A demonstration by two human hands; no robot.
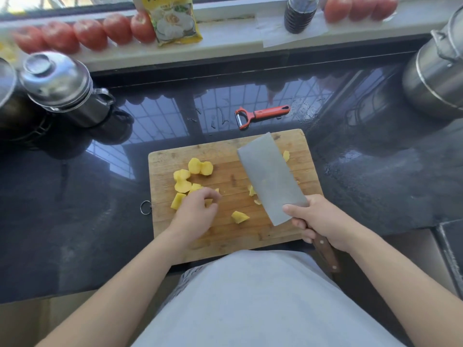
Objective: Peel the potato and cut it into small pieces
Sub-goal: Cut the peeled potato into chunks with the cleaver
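Peeled potato pieces [193, 180] scattered on wooden cutting board [275, 236]. Left hand [196, 212] over pieces, fingers curled, blurred; hold cannot tell. Right hand [318, 221] gripping cleaver [271, 180] handle, blade above board. Orange peeler [260, 115] on dark counter behind board.

The dark, glossy bench [375, 186] carries a wooden cutting board [280, 231] at centre, an orange peeler [260, 115] just behind it, steel containers [62, 88] at left, and a steel pot [436, 71] at right.

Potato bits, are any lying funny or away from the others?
Mostly no. One small potato bit lies alone right of the cleaver, away from the pile on the cutting board.
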